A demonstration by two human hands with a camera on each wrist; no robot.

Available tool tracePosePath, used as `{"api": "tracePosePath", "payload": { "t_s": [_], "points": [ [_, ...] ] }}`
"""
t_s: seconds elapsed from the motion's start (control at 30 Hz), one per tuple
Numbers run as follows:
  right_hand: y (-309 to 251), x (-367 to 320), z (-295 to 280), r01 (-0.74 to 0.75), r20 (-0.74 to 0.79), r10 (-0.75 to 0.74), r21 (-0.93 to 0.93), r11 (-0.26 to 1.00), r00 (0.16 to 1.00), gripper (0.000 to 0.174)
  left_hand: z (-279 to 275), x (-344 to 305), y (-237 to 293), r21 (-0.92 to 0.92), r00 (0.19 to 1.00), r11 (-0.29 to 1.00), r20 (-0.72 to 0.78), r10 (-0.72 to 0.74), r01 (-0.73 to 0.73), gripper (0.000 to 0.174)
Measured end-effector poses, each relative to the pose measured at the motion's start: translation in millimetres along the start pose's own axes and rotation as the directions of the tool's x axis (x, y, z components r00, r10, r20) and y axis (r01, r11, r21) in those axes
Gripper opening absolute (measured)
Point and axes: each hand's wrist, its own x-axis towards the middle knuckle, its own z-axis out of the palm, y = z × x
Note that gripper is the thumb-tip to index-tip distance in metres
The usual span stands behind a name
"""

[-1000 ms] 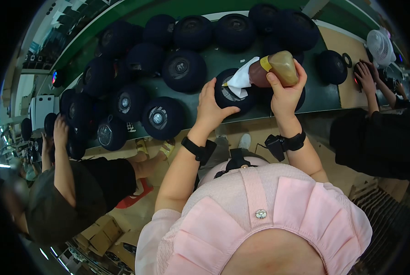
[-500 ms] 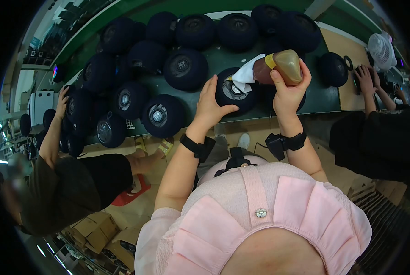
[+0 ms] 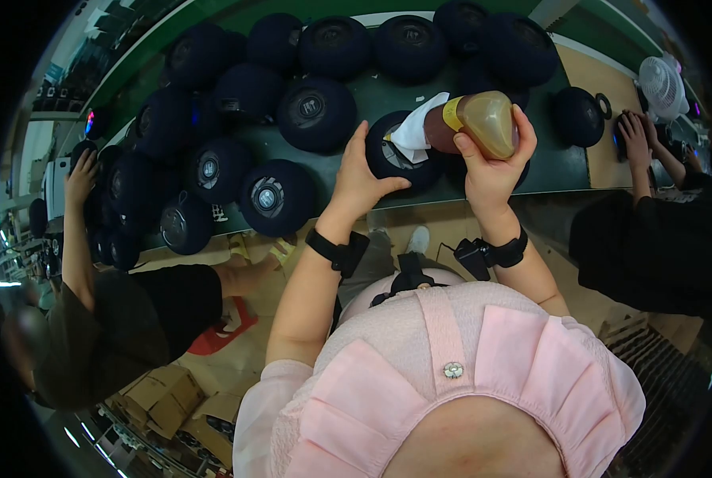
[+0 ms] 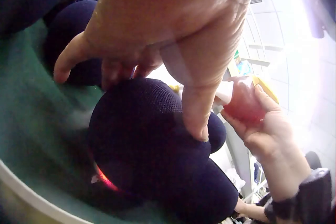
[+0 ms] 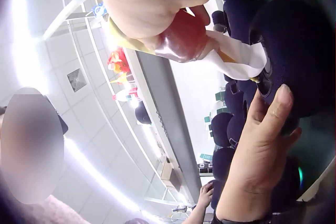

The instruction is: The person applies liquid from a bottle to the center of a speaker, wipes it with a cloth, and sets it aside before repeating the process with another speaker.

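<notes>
Green tabletop (image 3: 559,155): one dark round unit (image 3: 394,163) is resting among many, one bottle (image 3: 475,123) pointing at it.
One right hand (image 3: 495,163) is clamping the bottle, one white wrap (image 3: 418,131) covering its neck; one left hand (image 3: 361,177), thumb and fingers spread apart, is touching the unit's side.

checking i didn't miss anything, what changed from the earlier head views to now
The neighbour's hand at the picture's left moved up and leftward; the tip of the bottle shifted slightly. Unchanged: right hand grips the bottle, left hand rests on the round device.
</notes>
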Motion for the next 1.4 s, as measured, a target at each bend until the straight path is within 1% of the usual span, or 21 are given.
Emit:
{"api": "tracePosePath", "payload": {
  "t_s": [0.07,0.2,0.27,0.4,0.47,0.5,0.53,0.6,0.7,0.77,0.8,0.87,0.9,0.93,1.0,1.03,1.1,1.23,1.3,1.33,1.4],
  "points": [
    [-2,0,-1,0.026,0.011,-0.026,-0.056,0.998,1.000,0.078,1,0,1,-0.066,1.000,0.998,-0.008,0.009,-0.010,0.109],
    [-6,-5,-2,0.011,0.049,-0.010,-0.018,1.000,0.999,0.079,0,-4,9,-0.063,0.997,0.998,-0.071,0.009,-0.014,0.103],
    [-3,-8,-3,-0.067,0.014,0.066,0.058,0.996,0.998,0.078,0,-6,10,0.069,0.986,0.993,-0.130,0.102,-0.093,0.097],
    [6,-7,-7,-0.124,-0.046,0.126,0.056,0.991,0.991,0.075,-5,-9,8,0.093,0.975,0.989,-0.178,0.131,-0.116,0.091],
    [3,-3,-6,-0.228,-0.090,0.256,0.244,0.943,0.962,0.072,-10,-10,5,0.160,0.945,0.972,-0.250,0.211,-0.174,0.087],
    [4,-2,-6,-0.266,-0.099,0.306,0.294,0.918,0.947,0.068,-12,-12,5,0.160,0.944,0.971,-0.252,0.212,-0.175,0.087],
    [1,0,-6,-0.265,-0.098,0.305,0.295,0.918,0.947,0.068,-13,-14,6,0.178,0.942,0.975,-0.281,0.181,-0.134,0.083],
    [-6,4,-3,-0.384,-0.081,0.472,0.469,0.795,0.878,0.066,-13,-20,4,0.195,0.938,0.976,-0.313,0.152,-0.093,0.079],
    [-3,8,-5,-0.401,-0.087,0.504,0.497,0.770,0.860,0.064,-5,-30,-1,0.207,0.911,0.977,-0.391,0.133,-0.054,0.074],
    [-3,8,-6,-0.409,-0.079,0.503,0.482,0.775,0.860,0.064,2,-34,5,0.087,0.911,0.996,-0.411,0.043,-0.008,0.073],
    [-3,8,-6,-0.415,-0.073,0.502,0.466,0.781,0.862,0.065,5,-34,6,0.087,0.910,0.996,-0.413,0.042,-0.007,0.073],
    [-1,5,-6,-0.405,-0.076,0.479,0.428,0.808,0.875,0.065,9,-30,8,0.173,0.911,0.985,-0.404,0.080,-0.009,0.074],
    [0,5,-7,-0.392,-0.079,0.455,0.391,0.833,0.887,0.065,12,-26,8,0.214,0.894,0.975,-0.423,0.147,-0.059,0.074],
    [2,4,-7,-0.391,-0.077,0.452,0.389,0.834,0.889,0.065,14,-22,8,0.212,0.893,0.976,-0.426,0.148,-0.060,0.074],
    [3,3,-6,-0.310,-0.086,0.364,0.363,0.878,0.928,0.066,16,-18,7,0.056,0.916,0.997,-0.400,-0.021,0.047,0.074],
    [2,4,-6,-0.311,-0.083,0.363,0.363,0.878,0.928,0.066,16,-18,9,0.054,0.915,0.997,-0.403,-0.022,0.048,0.074],
    [-1,5,-7,-0.347,-0.073,0.404,0.392,0.852,0.912,0.062,16,-20,16,-0.137,0.887,0.955,-0.355,-0.295,0.263,0.069],
    [-2,10,-10,-0.393,-0.047,0.467,0.471,0.790,0.883,0.054,29,-12,13,-0.132,0.848,0.945,-0.417,-0.327,0.299,0.063],
    [4,12,-14,-0.449,-0.004,0.535,0.537,0.714,0.845,0.046,30,-5,12,-0.068,0.844,0.946,-0.435,-0.313,0.316,0.053],
    [5,12,-14,-0.445,-0.004,0.532,0.543,0.712,0.847,0.046,29,-2,10,-0.064,0.844,0.948,-0.439,-0.307,0.311,0.053],
    [5,12,-16,-0.481,0.006,0.583,0.572,0.665,0.813,0.043,22,3,6,-0.056,0.855,0.955,-0.431,-0.288,0.293,0.041]
  ]
}}
